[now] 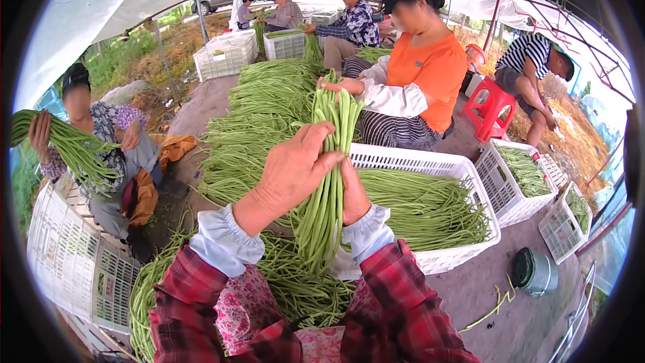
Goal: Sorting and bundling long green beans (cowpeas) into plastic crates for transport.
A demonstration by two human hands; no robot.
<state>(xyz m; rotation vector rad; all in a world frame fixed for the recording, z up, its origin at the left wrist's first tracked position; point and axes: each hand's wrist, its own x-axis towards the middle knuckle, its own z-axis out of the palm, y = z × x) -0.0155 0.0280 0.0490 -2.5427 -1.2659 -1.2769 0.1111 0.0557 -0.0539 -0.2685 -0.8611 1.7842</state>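
Left hand [292,168] and right hand [354,195] are holding a bundle of long green beans [324,218] nearly upright between them.

Fingers are wrapping narrowly around it, above the near heap [295,299] and left of a white crate [450,257]. This bundle is looking mostly gathered; beans are already lying lengthwise in the crate, while plenty are remaining in the heap and the farther pile [255,104]. The crate's raised rim is bounding the right; beyond, grey floor [480,296] is stretching toward a green bucket [543,274].
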